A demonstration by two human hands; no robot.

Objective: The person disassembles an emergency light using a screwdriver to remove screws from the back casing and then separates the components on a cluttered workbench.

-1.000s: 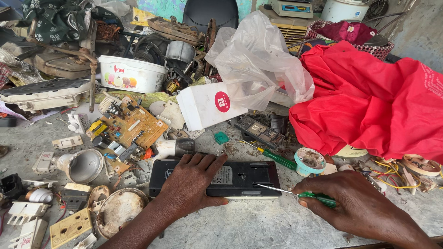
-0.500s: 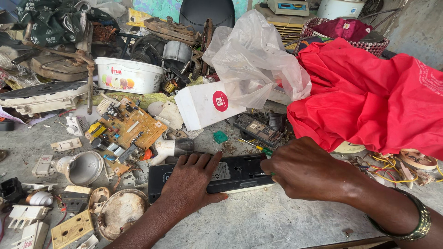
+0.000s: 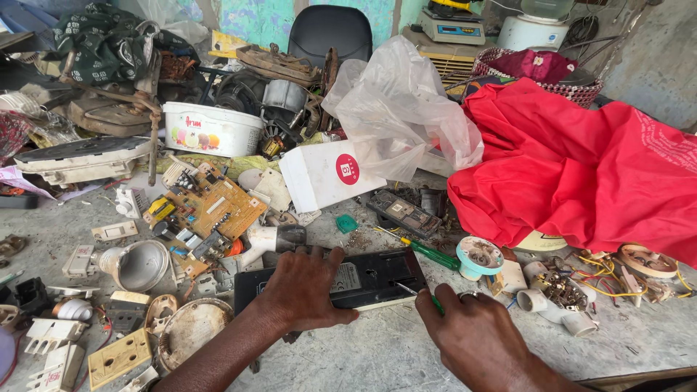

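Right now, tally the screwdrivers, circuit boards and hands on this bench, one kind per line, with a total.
Screwdrivers: 2, a green one in the right hand at, a second lying behind the black box.
Circuit boards: 1.
Hands: 2, the left hand flat on the box.
Total: 5.

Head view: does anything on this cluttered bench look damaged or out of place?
Yes. A bare brown circuit board lies loose among scattered switch parts, and the flat black device under the left hand lies casing-open while the right hand holds a green-handled screwdriver.
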